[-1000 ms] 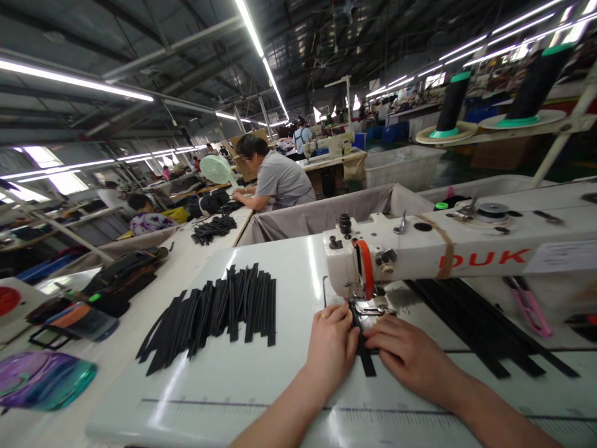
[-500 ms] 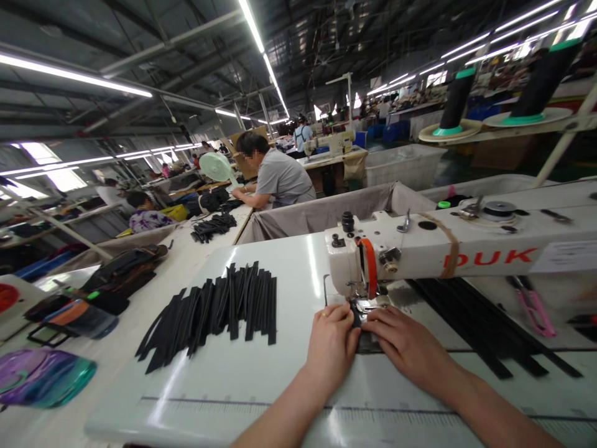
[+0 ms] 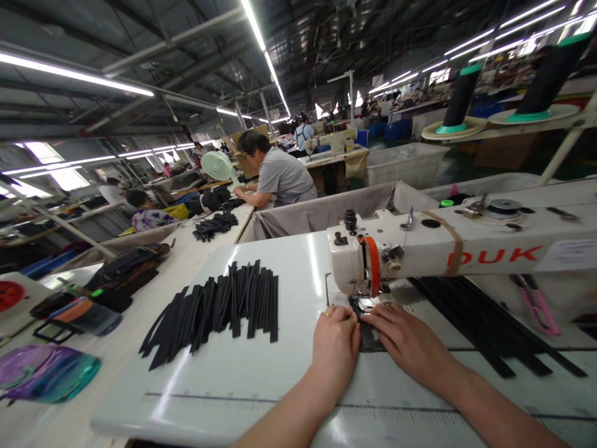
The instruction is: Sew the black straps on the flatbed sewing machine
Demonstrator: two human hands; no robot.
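Just in front of the needle area of a white sewing machine (image 3: 347, 261), both hands meet at a small black fabric strip (image 3: 356, 307). My left hand (image 3: 334, 342) is closed, its curled fingers and thumb pinching at the strip's left side. From the right, my right hand (image 3: 410, 336) has its fingers pressed together, with the tips on the strip beside the metal presser foot (image 3: 368, 304). Most of the strip is hidden by the fingers. A row of short black strips (image 3: 219, 308) lies on the table left of my hands.
Long black strips (image 3: 480, 330) run under the machine arm, near pink-handled snips (image 3: 536, 308). Thread cones (image 3: 461, 99) stand at upper right. A purple-teal bottle (image 3: 51, 373) and a dark-handled mug (image 3: 86, 317) are at left. A co-worker (image 3: 284, 174) sits beyond the table (image 3: 280, 386).
My left hand's fingers have curled in more tightly and drawn slightly back from the presser foot. My right hand stays nearly in place. The whole view has shifted slightly.
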